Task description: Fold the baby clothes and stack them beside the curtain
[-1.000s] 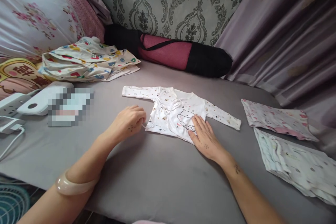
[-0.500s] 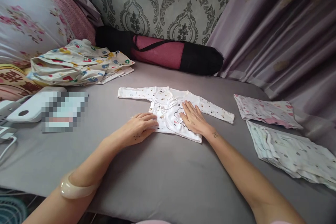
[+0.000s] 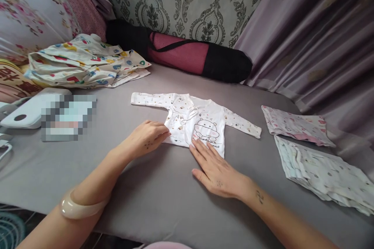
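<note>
A white long-sleeved baby shirt (image 3: 178, 114) with small prints lies spread flat, its sleeves stretched out to both sides. Thin ties cross its front, and a cartoon animal with lettering shows on its right part. My left hand (image 3: 147, 138) is at the shirt's lower left edge, fingers bent together with the thumb close below, pinching the cloth there; the fingertips are partly hidden. With fingers stretched and thumb apart, my right hand (image 3: 217, 171) rests flat, fingertips on the shirt's bottom hem and the palm over the grey sheet.
Folded baby clothes, one pink-patterned (image 3: 298, 124) and a pale pile (image 3: 324, 173), lie at right on the grey sheet (image 3: 163, 202). At left are a white device (image 3: 32, 111), a blurred-out flat object (image 3: 68, 118) and a crumpled colourful cloth (image 3: 87, 64). A black-and-pink bag (image 3: 178, 52) lies along the wall.
My right hand has slid off the cartoon print, down toward me to the bottom hem. My left hand has drawn slightly left to the shirt's side edge. The view has shifted a little.
</note>
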`<action>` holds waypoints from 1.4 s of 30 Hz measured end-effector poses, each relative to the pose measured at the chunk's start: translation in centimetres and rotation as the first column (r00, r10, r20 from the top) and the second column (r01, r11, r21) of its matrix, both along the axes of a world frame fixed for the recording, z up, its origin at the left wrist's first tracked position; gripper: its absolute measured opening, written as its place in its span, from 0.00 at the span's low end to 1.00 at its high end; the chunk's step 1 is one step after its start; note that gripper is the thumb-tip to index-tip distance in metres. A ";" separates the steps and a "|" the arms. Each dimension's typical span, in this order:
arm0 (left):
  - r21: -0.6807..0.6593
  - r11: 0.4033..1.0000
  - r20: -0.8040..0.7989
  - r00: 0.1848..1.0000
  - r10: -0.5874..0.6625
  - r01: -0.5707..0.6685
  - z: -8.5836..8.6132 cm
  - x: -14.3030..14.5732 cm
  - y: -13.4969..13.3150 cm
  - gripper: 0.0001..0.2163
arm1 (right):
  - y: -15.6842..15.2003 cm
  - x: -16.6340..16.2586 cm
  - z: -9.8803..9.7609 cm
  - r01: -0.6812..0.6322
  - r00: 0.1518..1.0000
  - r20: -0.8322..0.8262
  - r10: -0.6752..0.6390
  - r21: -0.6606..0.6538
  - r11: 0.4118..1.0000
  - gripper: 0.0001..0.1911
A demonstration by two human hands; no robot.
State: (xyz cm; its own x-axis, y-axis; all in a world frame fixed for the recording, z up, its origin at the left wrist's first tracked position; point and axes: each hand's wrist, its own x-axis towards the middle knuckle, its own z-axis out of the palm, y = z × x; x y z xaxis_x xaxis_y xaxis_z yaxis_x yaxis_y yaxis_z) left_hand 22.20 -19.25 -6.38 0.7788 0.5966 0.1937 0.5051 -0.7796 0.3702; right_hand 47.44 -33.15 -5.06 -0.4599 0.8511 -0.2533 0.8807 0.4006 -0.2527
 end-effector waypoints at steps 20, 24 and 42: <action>-0.042 0.950 -0.010 0.951 0.309 -0.309 -1.8 0.0 -0.3 0.12 | 8.2 -4.3 0.8 0.175 0.984 -0.074 -0.162 0.244 0.954 0.13; -0.172 0.917 0.027 0.929 0.369 -0.360 -1.9 0.3 -0.3 0.11 | 11.7 -5.1 0.2 0.287 0.958 -0.064 -0.280 0.293 0.912 0.17; -0.283 0.849 -0.031 0.889 0.456 -0.445 -1.0 0.5 0.1 0.10 | 14.9 -8.8 -0.7 0.150 0.919 0.320 -0.230 0.256 0.955 0.24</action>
